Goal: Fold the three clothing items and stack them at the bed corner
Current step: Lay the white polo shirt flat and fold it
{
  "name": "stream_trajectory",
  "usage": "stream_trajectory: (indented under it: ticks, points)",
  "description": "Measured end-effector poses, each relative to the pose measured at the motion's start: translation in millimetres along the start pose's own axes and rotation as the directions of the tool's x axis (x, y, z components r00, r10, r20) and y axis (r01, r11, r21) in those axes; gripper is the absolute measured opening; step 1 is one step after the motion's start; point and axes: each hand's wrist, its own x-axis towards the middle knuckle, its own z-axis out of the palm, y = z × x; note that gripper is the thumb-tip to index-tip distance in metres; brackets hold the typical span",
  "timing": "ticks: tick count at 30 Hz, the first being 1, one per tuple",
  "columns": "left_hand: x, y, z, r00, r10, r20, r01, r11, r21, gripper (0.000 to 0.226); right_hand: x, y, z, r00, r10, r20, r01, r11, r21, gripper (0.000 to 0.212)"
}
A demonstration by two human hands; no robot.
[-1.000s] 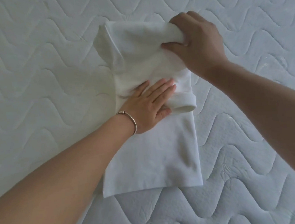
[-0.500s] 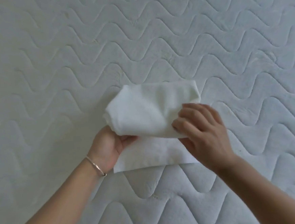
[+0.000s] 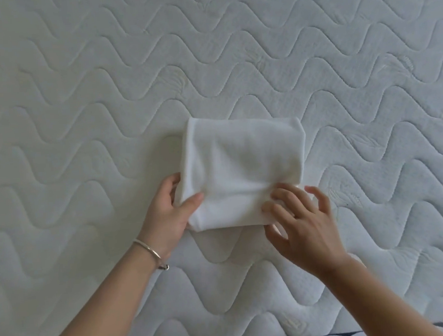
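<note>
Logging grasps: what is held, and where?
Left hand grips the folded white garment at its near-left corner; right hand rests fingertips on the near-right edge.

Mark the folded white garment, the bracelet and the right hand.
folded white garment (image 3: 244,166): head view, middle of its top layer.
bracelet (image 3: 147,249): head view, band across the wrist.
right hand (image 3: 307,227): head view, back of the hand.

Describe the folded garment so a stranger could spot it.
A quilted, wave-stitched mattress fills the view. Near its middle lies the folded white garment, a smooth square between the left hand and right hand. Unlike the mattress, it bears no stitching.
</note>
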Motion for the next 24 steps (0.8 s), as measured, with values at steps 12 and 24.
stream_trajectory:
  ticks: [12, 24]
  points:
    - [8.2, 19.9, 27.0, 0.764, 0.620, 0.180, -0.420, 0.266, 0.867, 0.060, 86.4, -2.0, -7.3, 0.930, 0.316, 0.187, -0.315, 0.948, -0.035, 0.073]
    - [57.3, -14.8, 45.8, 0.864, 0.390, 0.317, -0.340, -0.011, 0.940, 0.068, 87.2, 11.3, 25.8, 0.914, 0.297, 0.275, -0.321, 0.946, 0.046, 0.073]
